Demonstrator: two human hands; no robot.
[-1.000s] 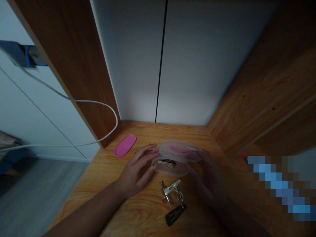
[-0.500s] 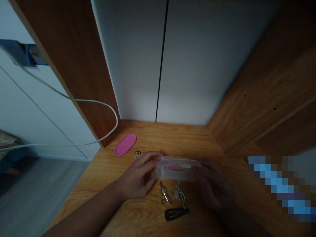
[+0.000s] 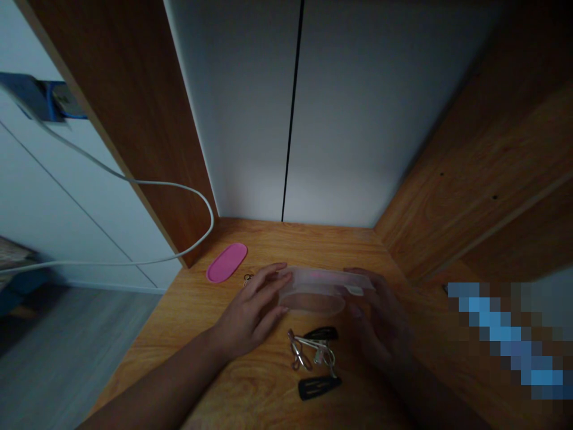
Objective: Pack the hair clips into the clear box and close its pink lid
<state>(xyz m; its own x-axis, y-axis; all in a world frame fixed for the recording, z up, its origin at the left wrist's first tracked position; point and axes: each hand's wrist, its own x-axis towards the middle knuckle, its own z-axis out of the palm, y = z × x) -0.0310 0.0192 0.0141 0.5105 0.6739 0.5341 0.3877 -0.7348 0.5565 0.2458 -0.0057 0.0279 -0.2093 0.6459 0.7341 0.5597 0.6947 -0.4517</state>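
Observation:
A clear, oval plastic case [image 3: 313, 303] is between my two hands above the tabletop, blurred by motion, with something pinkish showing through its far part. My left hand [image 3: 253, 313] grips its left end, thumb on the near side and fingers on the far side. Around the right end, my right hand [image 3: 387, 328] curls its fingers, partly in shadow. On the wood just nearer to me lie a black snap hair clip [image 3: 320, 388], a second black hair clip [image 3: 323, 333] and a shiny metal item with loop handles [image 3: 299, 355]. Pale, thin pieces overlap there; their kind is unclear.
A pink oval tray or lid [image 3: 227, 263] lies at the back left, with small dark rings [image 3: 249, 278] beside my left fingers. A white cable [image 3: 210, 209] loops in from the left. Wooden panels [image 3: 470, 197] border the right side.
The case has tilted, and a clear oval face shows on its near side. It has shifted slightly away from me, uncovering the farther black hair clip.

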